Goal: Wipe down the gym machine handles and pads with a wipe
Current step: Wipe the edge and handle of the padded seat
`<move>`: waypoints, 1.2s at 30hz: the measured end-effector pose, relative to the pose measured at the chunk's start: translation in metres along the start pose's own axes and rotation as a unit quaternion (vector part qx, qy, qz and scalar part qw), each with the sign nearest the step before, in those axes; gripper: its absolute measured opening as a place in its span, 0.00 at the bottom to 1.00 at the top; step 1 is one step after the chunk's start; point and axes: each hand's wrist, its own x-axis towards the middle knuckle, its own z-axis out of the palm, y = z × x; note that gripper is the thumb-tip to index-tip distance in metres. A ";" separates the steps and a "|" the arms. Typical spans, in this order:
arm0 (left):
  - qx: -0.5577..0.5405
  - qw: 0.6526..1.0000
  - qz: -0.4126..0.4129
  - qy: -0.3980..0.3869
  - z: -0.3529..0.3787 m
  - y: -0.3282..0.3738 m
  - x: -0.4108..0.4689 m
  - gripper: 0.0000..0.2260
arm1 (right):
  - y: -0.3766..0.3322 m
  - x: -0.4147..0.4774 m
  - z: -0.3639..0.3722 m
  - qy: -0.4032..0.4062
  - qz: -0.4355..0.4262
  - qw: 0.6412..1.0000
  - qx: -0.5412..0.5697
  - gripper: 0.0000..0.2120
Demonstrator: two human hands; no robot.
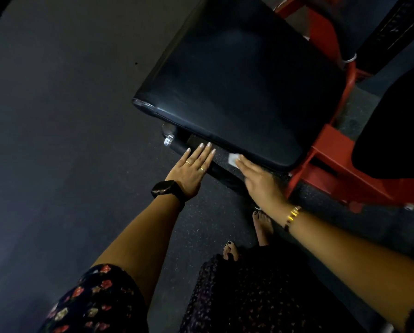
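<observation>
Wipe point(233, 159), small and white, showed just past the fingertips of the right hand point(258, 181), against the near front edge of the black seat pad point(237, 75).

Nearest the camera were a floral dress point(100, 301) and two bare feet point(262, 227) on the speckled rubber floor point(57, 116). Both forearms reached forward from there, the left with a black smartwatch point(164, 188), the right with a gold bracelet point(293, 216).

The hands were apart, side by side. The left hand point(191, 171) was flat with its fingers straight, reaching to the dark underside below the pad's front edge and holding nothing. The right hand was blurred but looked flat, its fingers laid over the wipe rather than curled round it. Whether the thumb pinched the wipe could not be told.

Below the pad's left corner sat a metal knob point(168, 140). Beyond the pad, the red frame point(326, 150) ran up and to the right, beside a second black pad point(393, 131).

The step in hand seemed to be wiping the pad's front edge. The broad top of the pad looked like the next surface. That would call for lifting the wipe over the rounded lip and keeping it flat under the fingers, so that it would not bunch or slip out. No handle was clearly in view.
</observation>
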 end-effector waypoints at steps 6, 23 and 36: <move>-0.033 0.998 -0.050 0.000 -0.003 0.027 0.008 0.30 | -0.027 0.023 0.044 -0.056 0.025 0.998 0.006 0.34; -0.028 0.999 -0.039 0.023 0.019 0.043 -0.004 0.32 | -0.011 -0.023 0.060 0.067 -0.085 0.993 -0.042 0.29; -0.056 0.996 -0.061 0.039 0.021 0.061 -0.005 0.30 | -0.002 -0.044 0.046 0.218 0.053 0.973 0.050 0.22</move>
